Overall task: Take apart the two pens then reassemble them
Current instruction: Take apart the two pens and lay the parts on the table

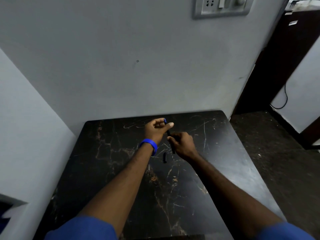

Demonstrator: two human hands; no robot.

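Note:
Both hands are raised over the far half of a black marble-patterned table [121, 170]. My left hand [156, 129], with a blue wristband, pinches a small blue-tipped pen piece [165, 120] between thumb and fingers. My right hand [182, 143] grips a dark pen barrel [168, 133] that runs from near the left thumb down past the right fingers to about [173, 151]. Whether the two held parts are joined is unclear. A short dark pen cap [165, 157] lies on the table just below the hands.
A grey wall stands right behind the table's far edge [155, 116], with a socket plate [221, 6] high up. To the right is dark floor [277, 153] and a dark wooden door frame [270, 58]. A grey wall runs along the left side.

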